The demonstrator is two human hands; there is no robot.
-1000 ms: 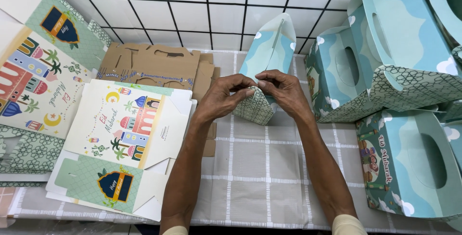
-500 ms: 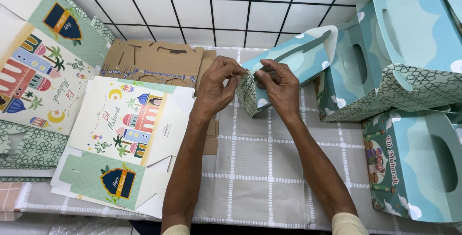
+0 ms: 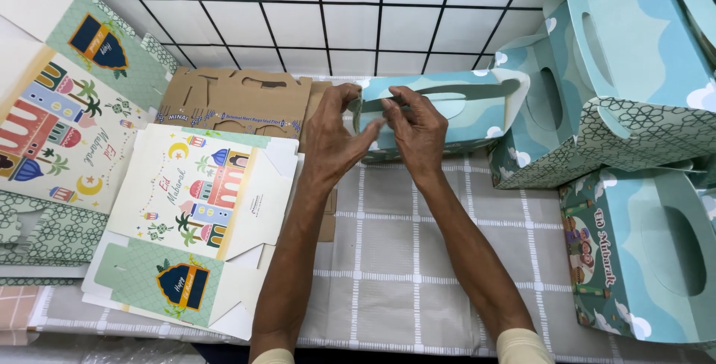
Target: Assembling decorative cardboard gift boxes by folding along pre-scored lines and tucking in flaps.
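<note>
Nearest, at six o'clock, two bare forearms rise from cream sleeve cuffs over the grey checked tablecloth [image 3: 388, 289]; they converge toward twelve o'clock, where both hands meet on a teal paper box [image 3: 455, 114] lying on its side just past the centre of the table. The left hand [image 3: 332, 136] sits at the box's nine o'clock end; its thumb and fingers curl around the edge of the end flap, pinching the card. The right hand [image 3: 418, 129] lies just beside it at three o'clock of the left; its fingers [image 3: 399, 99] press onto the top of the same end and the thumb tucks beneath, so both hands are grasping the box; the rest of the box, with its cut-out handle slot, stretches away from the fingertips toward three o'clock, free of any touch.

At nine o'clock of the hands lies a stack of flat printed box blanks [image 3: 194, 215], cream and green with a mosque drawing; more such blanks [image 3: 60, 118] lean further out at ten o'clock. Beyond the left hand, at eleven o'clock, lie flat brown cardboard sheets [image 3: 239, 99]. At two to four o'clock stand assembled teal boxes [image 3: 634, 110], piled touching one another. Farthest, at twelve o'clock, runs a white tiled wall [image 3: 350, 13].
</note>
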